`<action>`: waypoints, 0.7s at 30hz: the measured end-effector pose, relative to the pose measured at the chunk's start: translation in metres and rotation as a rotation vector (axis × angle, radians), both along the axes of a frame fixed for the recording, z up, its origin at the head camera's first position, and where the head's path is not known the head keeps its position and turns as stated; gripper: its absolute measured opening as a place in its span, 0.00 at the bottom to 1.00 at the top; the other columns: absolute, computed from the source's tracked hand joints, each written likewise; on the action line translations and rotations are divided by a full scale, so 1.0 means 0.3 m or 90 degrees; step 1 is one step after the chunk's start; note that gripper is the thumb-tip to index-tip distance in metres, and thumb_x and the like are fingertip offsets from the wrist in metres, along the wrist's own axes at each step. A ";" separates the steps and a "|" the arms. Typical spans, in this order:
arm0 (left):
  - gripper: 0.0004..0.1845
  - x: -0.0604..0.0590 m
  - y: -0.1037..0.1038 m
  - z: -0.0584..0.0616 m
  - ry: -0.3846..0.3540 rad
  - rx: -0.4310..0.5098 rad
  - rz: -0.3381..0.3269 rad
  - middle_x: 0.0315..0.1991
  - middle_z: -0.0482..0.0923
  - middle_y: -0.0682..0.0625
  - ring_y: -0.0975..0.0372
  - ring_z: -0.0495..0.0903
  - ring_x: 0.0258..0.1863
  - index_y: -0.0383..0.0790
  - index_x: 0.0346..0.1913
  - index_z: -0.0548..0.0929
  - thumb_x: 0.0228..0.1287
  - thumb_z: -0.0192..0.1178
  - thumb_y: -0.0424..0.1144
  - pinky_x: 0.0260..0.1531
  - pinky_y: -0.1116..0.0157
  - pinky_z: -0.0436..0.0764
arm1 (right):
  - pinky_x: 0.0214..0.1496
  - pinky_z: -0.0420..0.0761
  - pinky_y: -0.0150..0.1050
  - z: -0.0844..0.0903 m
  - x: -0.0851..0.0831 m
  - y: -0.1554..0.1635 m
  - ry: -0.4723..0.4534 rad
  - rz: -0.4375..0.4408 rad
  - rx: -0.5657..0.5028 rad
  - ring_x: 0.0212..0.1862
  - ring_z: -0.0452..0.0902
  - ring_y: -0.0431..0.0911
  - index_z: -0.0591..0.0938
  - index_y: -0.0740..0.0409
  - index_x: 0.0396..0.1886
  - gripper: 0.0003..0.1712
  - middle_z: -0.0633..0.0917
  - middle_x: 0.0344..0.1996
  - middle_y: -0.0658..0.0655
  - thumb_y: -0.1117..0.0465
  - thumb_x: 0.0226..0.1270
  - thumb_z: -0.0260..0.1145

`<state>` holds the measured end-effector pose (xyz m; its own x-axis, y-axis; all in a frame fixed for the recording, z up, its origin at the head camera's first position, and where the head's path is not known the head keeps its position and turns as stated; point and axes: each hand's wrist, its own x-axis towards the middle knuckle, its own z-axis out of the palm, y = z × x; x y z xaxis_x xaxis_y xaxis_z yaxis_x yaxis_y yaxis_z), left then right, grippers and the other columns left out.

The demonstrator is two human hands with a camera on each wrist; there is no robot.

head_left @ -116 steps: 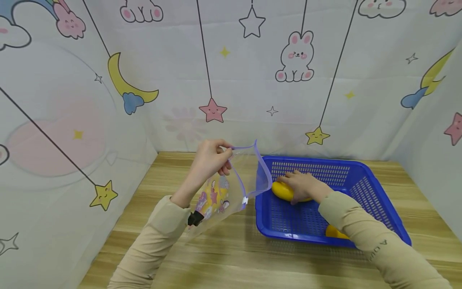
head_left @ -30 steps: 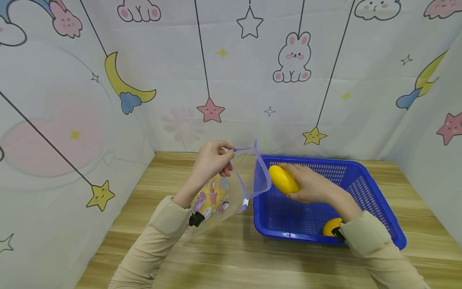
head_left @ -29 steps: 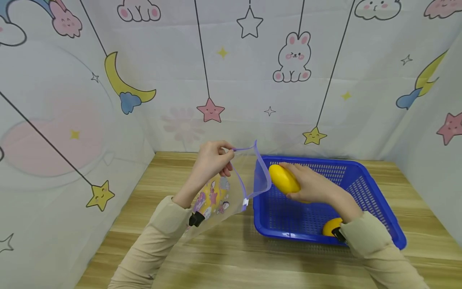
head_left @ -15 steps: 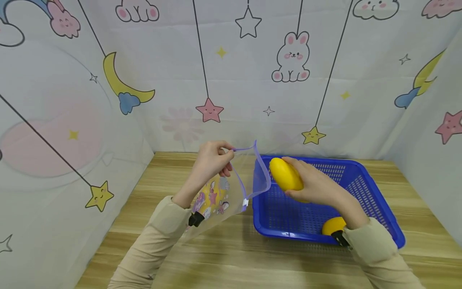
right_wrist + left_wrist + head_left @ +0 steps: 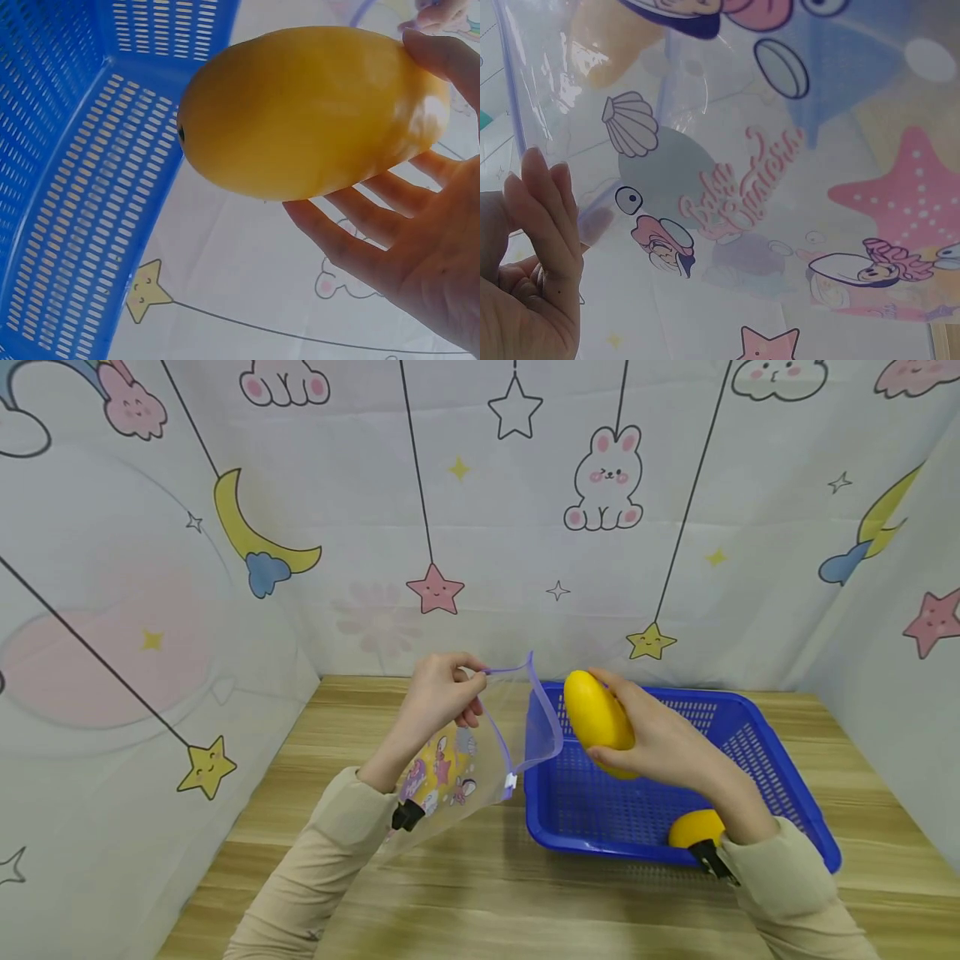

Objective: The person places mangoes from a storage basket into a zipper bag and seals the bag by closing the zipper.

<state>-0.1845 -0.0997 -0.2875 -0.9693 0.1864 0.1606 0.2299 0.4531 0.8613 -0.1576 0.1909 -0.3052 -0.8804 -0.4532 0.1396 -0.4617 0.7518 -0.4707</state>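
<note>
A clear slider zip bag (image 5: 457, 772) with purple edging and sea-creature prints hangs from my left hand (image 5: 446, 691). Thumb and fingertips pinch the bag's top edge, and its mouth gapes toward the right. Its printed side fills most of the left wrist view. My right hand (image 5: 667, 745) grips a yellow mango (image 5: 596, 718), thumb on one side and fingers on the other. The mango is held tilted over the left part of a blue basket (image 5: 600, 847), just right of the bag's mouth. In the right wrist view the mango (image 5: 300, 112) shows a small dark spot at one end.
Another yellow fruit (image 5: 688, 828) lies in the basket's near right part, partly behind the right wrist strap (image 5: 711, 860). The basket stands on a wooden table (image 5: 465, 902). A white cartoon-print cloth (image 5: 510, 527) encloses the back and sides.
My right hand has lifted the mango from inside the basket and tipped it more upright beside the bag's mouth. The left hand and bag stay nearly where they were.
</note>
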 end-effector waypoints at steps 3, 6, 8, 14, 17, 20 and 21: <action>0.13 0.002 0.001 0.002 -0.001 -0.003 -0.002 0.15 0.81 0.45 0.60 0.79 0.09 0.35 0.47 0.83 0.64 0.52 0.33 0.13 0.64 0.81 | 0.38 0.79 0.38 0.013 0.007 -0.004 0.009 0.002 -0.016 0.43 0.76 0.49 0.46 0.35 0.76 0.57 0.75 0.55 0.57 0.45 0.55 0.72; 0.13 0.002 0.002 0.003 -0.003 -0.003 -0.002 0.15 0.81 0.45 0.60 0.78 0.09 0.35 0.47 0.83 0.64 0.53 0.33 0.13 0.64 0.81 | 0.39 0.80 0.38 0.026 0.013 -0.009 0.006 0.014 -0.036 0.44 0.77 0.49 0.44 0.29 0.76 0.58 0.75 0.55 0.57 0.44 0.55 0.72; 0.13 0.001 0.001 0.001 -0.003 -0.003 -0.003 0.15 0.81 0.44 0.60 0.78 0.09 0.35 0.47 0.83 0.65 0.53 0.33 0.13 0.64 0.81 | 0.41 0.81 0.40 0.037 0.016 -0.012 0.001 0.025 -0.050 0.46 0.77 0.49 0.44 0.27 0.75 0.57 0.75 0.55 0.56 0.44 0.55 0.72; 0.13 -0.002 0.002 -0.002 -0.006 -0.004 -0.005 0.15 0.81 0.44 0.61 0.78 0.09 0.35 0.47 0.83 0.64 0.53 0.33 0.14 0.65 0.81 | 0.47 0.83 0.43 0.070 0.023 -0.025 -0.011 0.061 -0.096 0.55 0.73 0.50 0.45 0.29 0.75 0.56 0.74 0.56 0.55 0.48 0.57 0.72; 0.13 -0.003 0.002 -0.003 -0.005 -0.004 -0.005 0.15 0.81 0.44 0.61 0.78 0.09 0.35 0.47 0.83 0.64 0.53 0.33 0.14 0.65 0.81 | 0.47 0.84 0.44 0.087 0.024 -0.033 -0.013 0.079 -0.119 0.55 0.73 0.52 0.45 0.30 0.75 0.56 0.73 0.57 0.57 0.51 0.58 0.72; 0.13 -0.003 0.003 -0.003 -0.003 -0.003 -0.006 0.15 0.81 0.44 0.61 0.78 0.09 0.34 0.47 0.83 0.64 0.53 0.33 0.14 0.64 0.81 | 0.48 0.85 0.47 0.102 0.023 -0.044 -0.012 0.088 -0.139 0.56 0.74 0.54 0.45 0.29 0.75 0.55 0.71 0.59 0.58 0.52 0.58 0.72; 0.13 -0.003 0.003 -0.003 -0.003 -0.004 -0.006 0.15 0.81 0.44 0.61 0.78 0.09 0.34 0.47 0.83 0.64 0.53 0.33 0.14 0.64 0.81 | 0.48 0.85 0.47 0.105 0.023 -0.048 -0.012 0.087 -0.143 0.57 0.74 0.55 0.45 0.28 0.74 0.55 0.71 0.60 0.59 0.52 0.58 0.72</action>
<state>-0.1854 -0.0989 -0.2884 -0.9681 0.1969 0.1552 0.2306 0.4559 0.8596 -0.1509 0.1765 -0.2736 -0.8164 -0.5277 0.2345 -0.5414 0.5581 -0.6288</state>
